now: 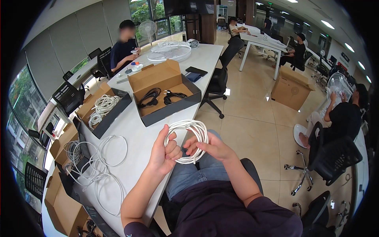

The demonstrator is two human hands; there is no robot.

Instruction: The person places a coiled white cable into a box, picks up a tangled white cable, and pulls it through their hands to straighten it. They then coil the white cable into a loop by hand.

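A coil of white cable (192, 124) is held up between my two hands, above my lap and beside the table's edge. My left hand (165, 152) is closed around the coil's left side, thumb pointing up and fingers curled. On the right side, my right hand (213, 147) grips the loops, its thumb in front and its fingers reaching into the ring. Loose loops of white cable (103, 173) lie on the table to the left. Behind them, an open box (103, 127) holds more coiled white cable (105, 106).
An open box (152, 119) with black cables (173, 96) stands ahead on the white table (134, 138). Further boxes (59, 197) line the left. A phone (196, 71) and fan guard (169, 52) lie beyond. A person (125, 47) sits across; another (347, 114) sits at right.
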